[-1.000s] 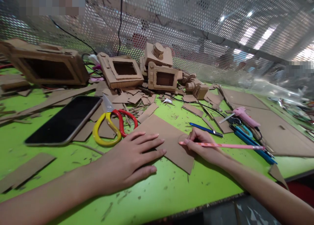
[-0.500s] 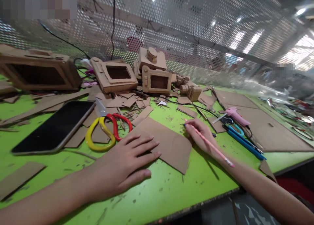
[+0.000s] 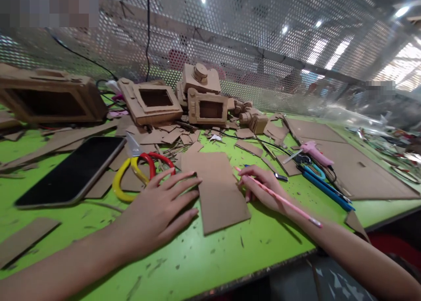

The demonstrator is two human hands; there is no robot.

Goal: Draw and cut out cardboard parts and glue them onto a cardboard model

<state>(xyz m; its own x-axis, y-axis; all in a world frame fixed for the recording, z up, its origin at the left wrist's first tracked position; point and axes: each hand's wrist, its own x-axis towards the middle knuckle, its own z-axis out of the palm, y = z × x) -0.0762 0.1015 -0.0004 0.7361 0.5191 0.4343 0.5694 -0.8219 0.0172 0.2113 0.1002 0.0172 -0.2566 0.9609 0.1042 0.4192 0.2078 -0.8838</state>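
A brown piece of cardboard (image 3: 220, 193) lies flat on the green table in front of me. My left hand (image 3: 161, 204) rests palm down with fingers spread, its fingertips at the cardboard's left edge. In my right hand (image 3: 263, 189) is a pink pencil (image 3: 286, 201), its eraser end lying back over the wrist and its tip near the cardboard's right edge. Scissors (image 3: 141, 165) with one yellow and one red handle loop lie just beyond my left hand, their red loop partly behind the fingers. A small dark-ended tool (image 3: 281, 177) lies beyond my right hand.
A black-screened phone (image 3: 74, 169) lies at left. Cardboard camera models (image 3: 208, 108) stand at the back among cardboard scraps. To the right are a pink glue gun (image 3: 317, 154), a blue tool (image 3: 325, 188) and a large cardboard sheet (image 3: 368, 171). Perforated metal mesh (image 3: 243, 42) rises behind.
The cardboard has turned so its long sides point away from me. My left hand has shifted slightly left, and my right hand has moved a little nearer with the pencil.
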